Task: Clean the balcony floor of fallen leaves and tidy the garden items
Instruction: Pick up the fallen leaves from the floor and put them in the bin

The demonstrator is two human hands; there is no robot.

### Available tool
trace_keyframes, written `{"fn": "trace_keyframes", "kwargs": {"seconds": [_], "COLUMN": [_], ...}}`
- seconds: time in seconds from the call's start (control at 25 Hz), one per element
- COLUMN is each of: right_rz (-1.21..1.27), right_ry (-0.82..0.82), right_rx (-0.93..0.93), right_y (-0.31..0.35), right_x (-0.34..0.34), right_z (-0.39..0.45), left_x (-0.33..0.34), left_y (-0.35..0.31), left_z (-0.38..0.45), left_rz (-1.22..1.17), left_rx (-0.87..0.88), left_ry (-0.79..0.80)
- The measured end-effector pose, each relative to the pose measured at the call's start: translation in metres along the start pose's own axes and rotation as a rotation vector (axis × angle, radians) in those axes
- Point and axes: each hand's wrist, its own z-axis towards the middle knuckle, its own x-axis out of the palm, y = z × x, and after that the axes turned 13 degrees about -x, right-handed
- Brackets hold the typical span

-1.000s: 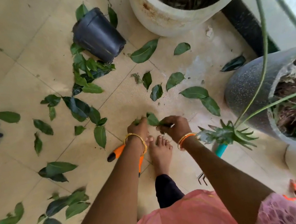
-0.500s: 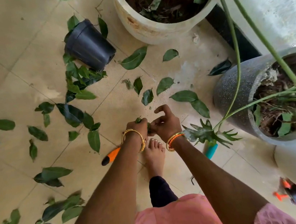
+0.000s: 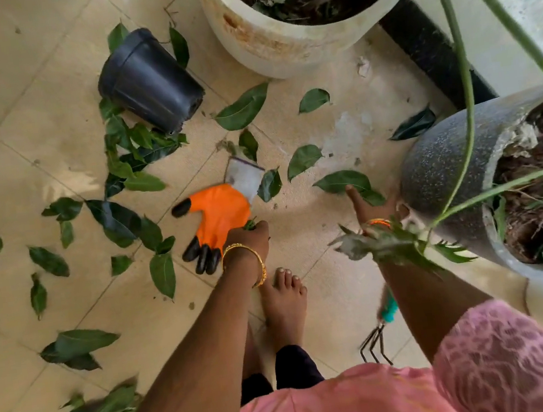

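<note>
Below, left hand fisted round small green leaf bits, just beside orange glove on tiled floor. Right hand fingers spread, touching large leaf near grey pot. Fallen leaves scattered; black pot tipped over.

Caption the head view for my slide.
Left hand holds gathered leaves beside an orange glove; right hand reaches for another leaf.
</note>
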Motion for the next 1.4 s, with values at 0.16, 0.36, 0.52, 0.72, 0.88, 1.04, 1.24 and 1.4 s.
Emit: {"fn": "trace_keyframes", "kwargs": {"seconds": [0.16, 0.36, 0.52, 0.72, 0.88, 1.04, 1.24, 1.4], "right_rz": [-0.148, -0.068, -0.041, 0.144, 0.481, 0.517, -0.153, -0.340], "right_ry": [-0.001, -0.067, -0.096, -0.002, -0.056, 0.209, 0.289, 0.443], "right_rx": [-0.155, -0.176, -0.139, -0.013, 0.143, 0.029, -0.268, -0.296], "right_y": [-0.037, -0.036, -0.025, -0.026, 0.110, 0.147, 0.166, 0.186], "right_x": [0.074, 0.065, 0.061, 0.064, -0.020, -0.024, -0.013, -0.015], "right_z": [-0.031, -0.028, -0.028, -0.037, -0.065, -0.115, -0.126, -0.117], "left_x": [0.001, -0.011, -0.025, -0.036, -0.042, -0.058, -0.078, -0.068], "left_y": [0.000, 0.014, 0.015, 0.010, 0.009, 0.007, 0.012, 0.028], "left_z": [0.027, 0.044, 0.043, -0.003, -0.036, -0.060, -0.074, -0.053], "left_rz": [0.001, -0.007, -0.078, -0.311, -0.351, -0.184, -0.276, -0.284], "left_rx": [0.033, 0.047, -0.031, -0.188, -0.215, -0.041, -0.081, -0.044], "left_ry": [0.004, -0.051, 0.032, 0.250, 0.250, 0.147, 0.300, 0.250]}}
